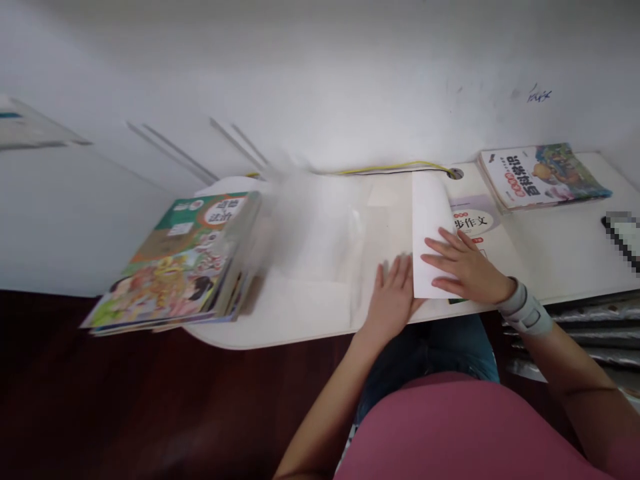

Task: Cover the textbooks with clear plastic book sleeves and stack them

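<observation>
A book with a pale cover and Chinese lettering (475,223) lies on the desk, partly covered by a white paper flap (429,213). My right hand (467,267) rests on the flap and the book, fingers spread flat. Close to the flap's left edge, my left hand (393,297) presses down with its fingers stretched out, on what looks like a clear sheet. That see-through sheet (320,230) spreads left over the desk, its far left part raised and smeared by motion. Neither hand grips anything.
At the left end of the white desk (300,310) stands a stack of books with a green illustrated cover (185,260), overhanging the edge. Another book pile (545,175) lies at the back right. A yellow cable (390,167) runs along the wall into a hole (455,174).
</observation>
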`<move>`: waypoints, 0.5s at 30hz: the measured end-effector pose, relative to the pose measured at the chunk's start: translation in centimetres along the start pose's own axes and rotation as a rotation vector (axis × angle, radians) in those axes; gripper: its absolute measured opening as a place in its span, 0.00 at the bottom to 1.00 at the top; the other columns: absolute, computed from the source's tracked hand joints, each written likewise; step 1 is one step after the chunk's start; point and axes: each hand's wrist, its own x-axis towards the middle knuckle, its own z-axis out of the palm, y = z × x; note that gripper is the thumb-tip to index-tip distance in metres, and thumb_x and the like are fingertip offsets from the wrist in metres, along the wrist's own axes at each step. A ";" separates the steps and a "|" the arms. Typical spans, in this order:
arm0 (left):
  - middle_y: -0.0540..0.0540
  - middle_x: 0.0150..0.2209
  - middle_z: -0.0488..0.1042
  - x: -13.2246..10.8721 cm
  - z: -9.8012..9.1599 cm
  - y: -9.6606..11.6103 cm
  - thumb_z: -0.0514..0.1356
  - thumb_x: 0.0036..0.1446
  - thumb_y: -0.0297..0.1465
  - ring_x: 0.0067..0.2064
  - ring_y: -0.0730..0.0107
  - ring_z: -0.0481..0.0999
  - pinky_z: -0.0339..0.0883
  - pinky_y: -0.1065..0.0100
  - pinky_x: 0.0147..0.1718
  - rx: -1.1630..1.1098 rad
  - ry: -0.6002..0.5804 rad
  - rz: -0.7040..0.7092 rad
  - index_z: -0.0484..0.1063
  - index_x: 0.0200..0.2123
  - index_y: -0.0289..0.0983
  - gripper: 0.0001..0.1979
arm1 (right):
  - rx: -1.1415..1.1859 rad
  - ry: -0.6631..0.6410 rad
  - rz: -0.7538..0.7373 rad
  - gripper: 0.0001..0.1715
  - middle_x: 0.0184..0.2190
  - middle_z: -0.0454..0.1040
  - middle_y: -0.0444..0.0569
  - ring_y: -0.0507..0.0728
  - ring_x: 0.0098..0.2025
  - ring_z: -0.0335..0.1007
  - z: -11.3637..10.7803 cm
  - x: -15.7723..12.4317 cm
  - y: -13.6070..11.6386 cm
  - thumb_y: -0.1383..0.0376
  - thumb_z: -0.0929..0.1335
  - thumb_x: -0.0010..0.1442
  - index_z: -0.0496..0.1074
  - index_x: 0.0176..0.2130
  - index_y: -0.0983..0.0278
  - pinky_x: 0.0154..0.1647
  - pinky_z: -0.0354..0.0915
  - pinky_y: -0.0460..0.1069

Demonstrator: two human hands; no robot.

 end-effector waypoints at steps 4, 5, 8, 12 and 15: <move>0.30 0.64 0.56 -1.8 -0.4 -3.5 0.44 0.65 0.45 0.67 0.46 0.51 0.46 0.39 0.61 0.020 0.028 -0.243 0.52 0.65 0.30 0.32 | -0.062 -0.031 -0.006 0.24 0.62 0.63 0.49 0.64 0.68 0.45 1.2 0.4 -0.7 0.54 0.64 0.63 0.68 0.56 0.56 0.66 0.42 0.67; 0.30 0.64 0.56 -2.1 -0.4 -4.1 0.43 0.65 0.45 0.67 0.46 0.51 0.47 0.41 0.61 -0.006 0.039 -0.264 0.51 0.65 0.30 0.33 | -0.075 -0.032 -0.006 0.23 0.62 0.64 0.50 0.65 0.68 0.46 1.5 0.6 -0.8 0.54 0.64 0.62 0.69 0.55 0.56 0.65 0.42 0.68; 0.30 0.64 0.56 -2.5 -0.2 -5.0 0.40 0.66 0.45 0.66 0.49 0.53 0.48 0.44 0.61 -0.097 0.084 -0.277 0.48 0.66 0.30 0.33 | -0.102 -0.032 -0.004 0.23 0.61 0.64 0.53 0.68 0.67 0.48 2.3 1.2 -1.5 0.56 0.66 0.61 0.70 0.54 0.59 0.64 0.43 0.70; 0.29 0.64 0.55 -2.2 -0.1 -4.3 0.42 0.65 0.47 0.66 0.48 0.54 0.49 0.43 0.60 -0.101 0.100 -0.290 0.46 0.67 0.31 0.35 | -0.143 -0.039 -0.012 0.22 0.60 0.65 0.56 0.70 0.65 0.50 3.5 2.2 -2.7 0.58 0.68 0.60 0.71 0.53 0.61 0.63 0.43 0.73; 0.29 0.65 0.53 -1.7 -0.2 -3.4 0.47 0.61 0.51 0.66 0.43 0.52 0.49 0.40 0.60 -0.006 0.059 -0.324 0.49 0.66 0.31 0.38 | -0.151 -0.039 -0.030 0.19 0.59 0.66 0.56 0.68 0.65 0.52 3.9 2.8 -3.9 0.62 0.65 0.62 0.70 0.53 0.62 0.63 0.44 0.72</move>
